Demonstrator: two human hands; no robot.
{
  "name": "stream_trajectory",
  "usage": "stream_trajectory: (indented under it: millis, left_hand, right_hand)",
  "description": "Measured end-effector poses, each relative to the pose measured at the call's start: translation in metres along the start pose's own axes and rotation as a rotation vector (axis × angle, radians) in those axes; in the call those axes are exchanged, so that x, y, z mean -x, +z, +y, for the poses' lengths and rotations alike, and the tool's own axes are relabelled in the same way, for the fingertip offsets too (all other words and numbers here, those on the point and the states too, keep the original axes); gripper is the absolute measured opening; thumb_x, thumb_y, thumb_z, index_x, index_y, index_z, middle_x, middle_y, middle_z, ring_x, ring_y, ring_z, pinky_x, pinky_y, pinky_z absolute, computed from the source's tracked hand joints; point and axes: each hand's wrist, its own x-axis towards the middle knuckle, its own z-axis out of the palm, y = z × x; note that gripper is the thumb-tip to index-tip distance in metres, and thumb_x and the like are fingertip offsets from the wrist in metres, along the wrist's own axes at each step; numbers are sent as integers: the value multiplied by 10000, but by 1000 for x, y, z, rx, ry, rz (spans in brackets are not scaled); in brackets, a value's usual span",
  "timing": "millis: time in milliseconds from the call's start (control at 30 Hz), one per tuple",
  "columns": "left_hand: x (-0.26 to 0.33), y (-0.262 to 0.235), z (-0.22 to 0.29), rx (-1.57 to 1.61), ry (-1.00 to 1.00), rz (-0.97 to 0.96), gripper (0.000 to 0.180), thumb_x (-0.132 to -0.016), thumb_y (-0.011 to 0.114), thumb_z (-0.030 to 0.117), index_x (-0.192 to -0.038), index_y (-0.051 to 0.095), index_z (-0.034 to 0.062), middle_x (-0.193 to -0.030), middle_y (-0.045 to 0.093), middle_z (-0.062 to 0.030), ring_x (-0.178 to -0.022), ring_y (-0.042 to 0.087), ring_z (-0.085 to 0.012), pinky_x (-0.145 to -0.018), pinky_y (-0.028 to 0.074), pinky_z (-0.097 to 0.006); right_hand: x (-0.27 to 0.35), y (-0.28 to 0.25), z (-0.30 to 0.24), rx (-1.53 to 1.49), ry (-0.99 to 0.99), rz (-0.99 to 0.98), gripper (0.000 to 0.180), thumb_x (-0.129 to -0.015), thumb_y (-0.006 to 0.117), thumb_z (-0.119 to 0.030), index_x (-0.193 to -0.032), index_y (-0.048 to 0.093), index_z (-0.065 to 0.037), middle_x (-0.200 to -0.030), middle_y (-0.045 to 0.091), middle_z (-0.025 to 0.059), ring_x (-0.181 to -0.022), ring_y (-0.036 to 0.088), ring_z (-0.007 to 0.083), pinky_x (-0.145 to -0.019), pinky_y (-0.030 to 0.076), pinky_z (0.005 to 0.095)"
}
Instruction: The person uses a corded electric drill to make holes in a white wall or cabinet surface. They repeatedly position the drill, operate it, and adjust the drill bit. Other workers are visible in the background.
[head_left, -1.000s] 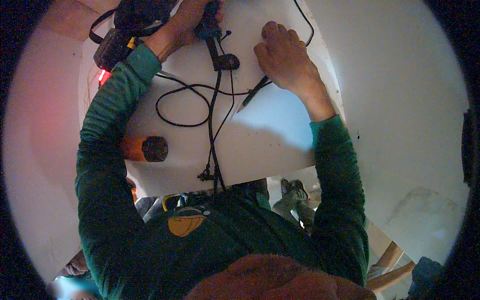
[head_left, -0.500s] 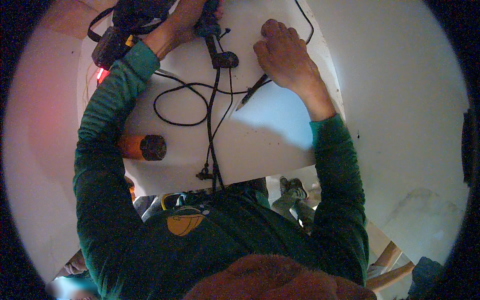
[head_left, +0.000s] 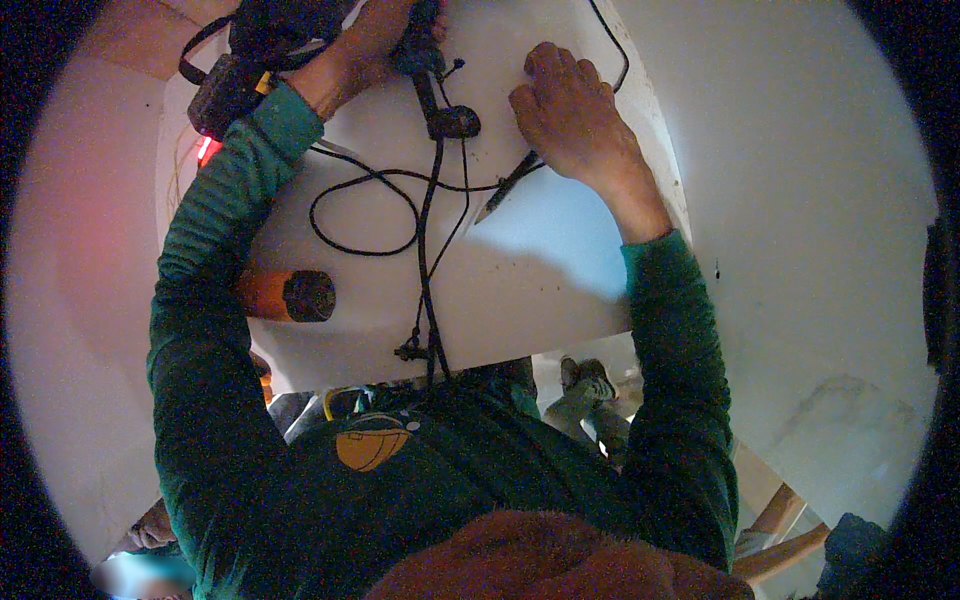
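At the far edge of the view, my left hand (head_left: 385, 35) is wrapped around a dark corded hand tool (head_left: 425, 85); its fingers show only in part and the tool's far end is out of view. A thick black cable (head_left: 424, 240) runs from the tool toward my body, with a thin cord (head_left: 461, 215) beside it. To the right, my right hand (head_left: 575, 115) rests palm down on the white tabletop (head_left: 370, 290), fingers bent and slightly apart, with nothing visible in them. A slim dark pointed thing (head_left: 505, 190) on a cord lies by its wrist side.
An orange cylinder with a black end (head_left: 308, 296) lies by my left forearm. A black strapped bag (head_left: 285, 30) and a dark boxy thing (head_left: 228, 95) sit at far left, near a red light (head_left: 207, 152). A looped black cord (head_left: 365, 252) lies mid-table.
The whole view has shifted very slightly. Both hands keep their places and nothing has been taken hold of or let go.
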Motion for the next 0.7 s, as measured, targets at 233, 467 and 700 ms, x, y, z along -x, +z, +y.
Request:
stream_trajectory:
  millis: [233,467,700]
  left_hand:
    - [-5,-4,-4,-33,38,1,299,-1019,655,389,-900,619,118,-756,584,8,-658,564,-119,-624,503,-315]
    - [-3,-7,-4,-12,58,-6,281,-1011,669,383,-904,625,127,-749,584,3,-653,569,-125,-617,507,-321]
    - [-1,-2,-4,30,22,32,286,-963,732,388,-886,633,131,-725,581,-1,-622,574,-141,-578,514,-343]
  right_hand:
    - [0,5,3,27,-24,9,379,-959,562,-307,-1121,545,35,-1065,637,245,-981,633,454,-833,523,617]
    - [-1,0,-4,43,2,-25,400,-969,564,-326,-1141,540,34,-1089,627,232,-1017,619,451,-880,507,618]
    - [0,5,3,25,-33,-19,386,-974,559,-321,-1147,540,24,-1108,611,235,-1037,605,456,-906,500,607]
